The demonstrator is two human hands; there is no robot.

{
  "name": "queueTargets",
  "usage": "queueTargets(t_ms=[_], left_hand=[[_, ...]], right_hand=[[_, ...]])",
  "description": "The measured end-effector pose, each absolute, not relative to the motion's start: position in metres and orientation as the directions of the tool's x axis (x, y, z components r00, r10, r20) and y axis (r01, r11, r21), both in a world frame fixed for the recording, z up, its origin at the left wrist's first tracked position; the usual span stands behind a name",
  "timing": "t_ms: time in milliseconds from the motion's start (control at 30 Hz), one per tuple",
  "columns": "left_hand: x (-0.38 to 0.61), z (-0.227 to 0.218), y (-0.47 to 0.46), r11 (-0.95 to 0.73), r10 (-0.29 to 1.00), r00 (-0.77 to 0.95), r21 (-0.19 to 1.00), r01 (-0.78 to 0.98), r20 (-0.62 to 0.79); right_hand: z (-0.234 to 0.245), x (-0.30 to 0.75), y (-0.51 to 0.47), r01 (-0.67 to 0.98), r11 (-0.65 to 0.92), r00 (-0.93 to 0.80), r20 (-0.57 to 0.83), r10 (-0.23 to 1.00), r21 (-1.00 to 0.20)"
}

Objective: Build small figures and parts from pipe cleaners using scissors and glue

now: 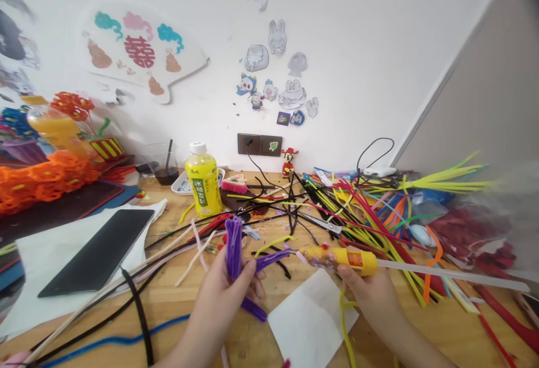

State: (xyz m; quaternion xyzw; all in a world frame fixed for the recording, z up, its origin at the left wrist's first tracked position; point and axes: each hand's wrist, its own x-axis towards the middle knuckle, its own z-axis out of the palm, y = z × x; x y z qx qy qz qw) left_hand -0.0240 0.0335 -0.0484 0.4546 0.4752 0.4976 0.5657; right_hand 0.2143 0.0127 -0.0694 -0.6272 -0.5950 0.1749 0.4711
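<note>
My left hand (229,295) is closed around a bundle of purple pipe cleaners (233,244), held upright with one strand bent off to the right. My right hand (368,292) grips a yellow glue gun (345,258) lying sideways, its nozzle pointing left toward the bent purple strand. A clear glue stick (455,274) sticks out of the gun's back to the right. Both hands hover low over a wooden table (177,300).
A white paper sheet (311,320) lies under the hands. A heap of coloured pipe cleaners (379,211) covers the right side. A yellow drink bottle (203,180), a black tablet (99,256) on white paper and orange pipe-cleaner flowers (42,174) sit left.
</note>
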Motion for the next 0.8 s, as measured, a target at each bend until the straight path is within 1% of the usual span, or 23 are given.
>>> queueTargets(t_ms=[100,200,267,300,333,433,533,600,667,733,800], left_hand=[[-0.024,-0.048,0.034,0.083,0.996,0.044,0.988,-0.134,-0.078],[-0.023,-0.047,0.034,0.085,0.996,0.048,0.984,-0.158,-0.078],[-0.022,-0.045,0.033,0.096,0.994,0.065,0.978,-0.184,-0.085],[-0.021,-0.044,0.033,0.106,0.993,0.078,0.975,-0.197,-0.092],[-0.02,-0.042,0.032,0.118,0.991,0.093,0.971,-0.208,-0.1],[-0.018,-0.036,0.028,0.185,0.976,0.158,0.956,-0.226,-0.151],[-0.016,-0.034,0.025,0.241,0.957,0.219,0.943,-0.228,-0.191],[-0.014,-0.037,0.022,0.256,0.951,0.238,0.938,-0.235,-0.2],[-0.01,-0.04,0.019,0.279,0.945,0.244,0.925,-0.257,-0.217],[-0.005,-0.043,0.016,0.318,0.933,0.266,0.904,-0.285,-0.244],[-0.001,-0.044,0.012,0.355,0.914,0.306,0.889,-0.29,-0.265]], right_hand=[[-0.062,0.217,0.015,0.728,0.16,0.186,0.417,0.89,-0.666],[-0.053,0.217,0.02,0.873,0.157,0.099,0.483,0.87,-0.461],[-0.052,0.216,0.025,0.925,0.149,0.034,0.468,0.883,-0.349],[-0.054,0.216,0.027,0.934,0.147,0.013,0.443,0.896,-0.325],[-0.056,0.215,0.029,0.934,0.149,0.0,0.414,0.91,-0.326],[-0.064,0.213,0.033,0.897,0.16,-0.017,0.329,0.944,-0.413],[-0.064,0.21,0.032,0.805,0.214,-0.055,0.289,0.956,-0.553],[-0.058,0.204,0.027,0.695,0.28,-0.103,0.293,0.951,-0.662],[-0.052,0.194,0.021,0.55,0.323,-0.158,0.284,0.946,-0.77],[-0.048,0.182,0.014,0.396,0.282,-0.19,0.223,0.956,-0.874],[-0.048,0.171,0.008,0.247,0.212,-0.179,0.171,0.969,-0.946]])
